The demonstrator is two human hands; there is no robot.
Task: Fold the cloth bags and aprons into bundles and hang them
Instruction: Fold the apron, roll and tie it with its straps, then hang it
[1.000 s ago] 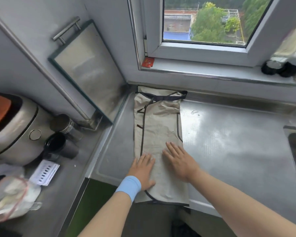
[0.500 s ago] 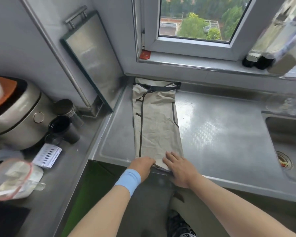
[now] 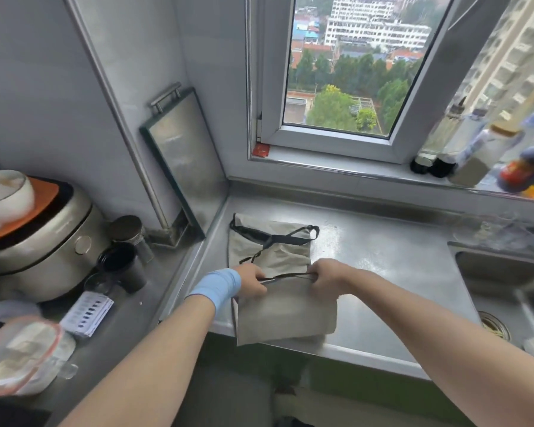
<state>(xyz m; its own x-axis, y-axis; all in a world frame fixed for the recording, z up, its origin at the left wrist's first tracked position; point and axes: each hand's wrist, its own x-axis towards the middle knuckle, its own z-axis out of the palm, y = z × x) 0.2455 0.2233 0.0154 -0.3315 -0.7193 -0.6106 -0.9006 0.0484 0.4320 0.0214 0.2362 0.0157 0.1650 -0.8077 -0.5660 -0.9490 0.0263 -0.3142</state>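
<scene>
Left hand (image 3: 250, 280): curling tight round the apron's (image 3: 285, 315) black hem (image 3: 287, 276).
Right hand (image 3: 327, 275): gripping the same hem, which is stretching between both fists.
Apron: lying on the counter (image 3: 383, 272), with its long axis running toward the window (image 3: 336, 72) and its near fold overhanging the front edge.
Count: one apron, with two hands holding it.

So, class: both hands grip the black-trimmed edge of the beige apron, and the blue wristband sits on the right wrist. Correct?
Not quite. The head view shows the blue wristband on the left wrist, not the right. The rest holds: the left hand and right hand both grip the black-trimmed edge of the beige apron.
</scene>
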